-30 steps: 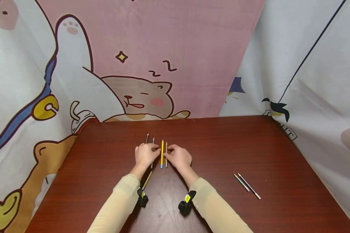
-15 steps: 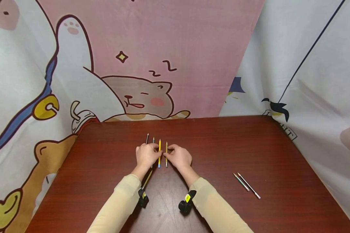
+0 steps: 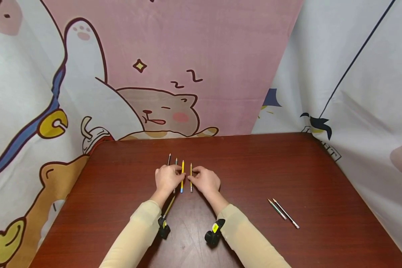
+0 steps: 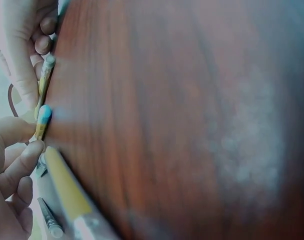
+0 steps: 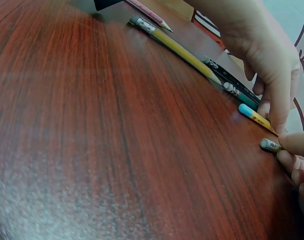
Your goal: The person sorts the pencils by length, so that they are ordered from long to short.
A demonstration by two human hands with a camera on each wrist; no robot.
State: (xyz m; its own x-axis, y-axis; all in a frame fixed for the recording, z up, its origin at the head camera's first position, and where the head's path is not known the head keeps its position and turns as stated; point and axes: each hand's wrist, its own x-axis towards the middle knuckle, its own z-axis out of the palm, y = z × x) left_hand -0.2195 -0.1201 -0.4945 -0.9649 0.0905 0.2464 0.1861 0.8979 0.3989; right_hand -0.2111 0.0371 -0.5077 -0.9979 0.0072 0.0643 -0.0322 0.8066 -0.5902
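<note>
A blue-ended yellow pencil is pinched between thumb and finger in the grip of the left hand; an eraser-tipped pencil is likewise pinched in the right hand. Both are held at the table, side by side and apart, points turned toward its far edge. Just to their left, a teal pencil and a black pencil are partly covered by the left hand. Nearer the left wrist, another yellow pencil is set at a slant. Well to the right, a green pencil and a longer pencil are placed close together.
</note>
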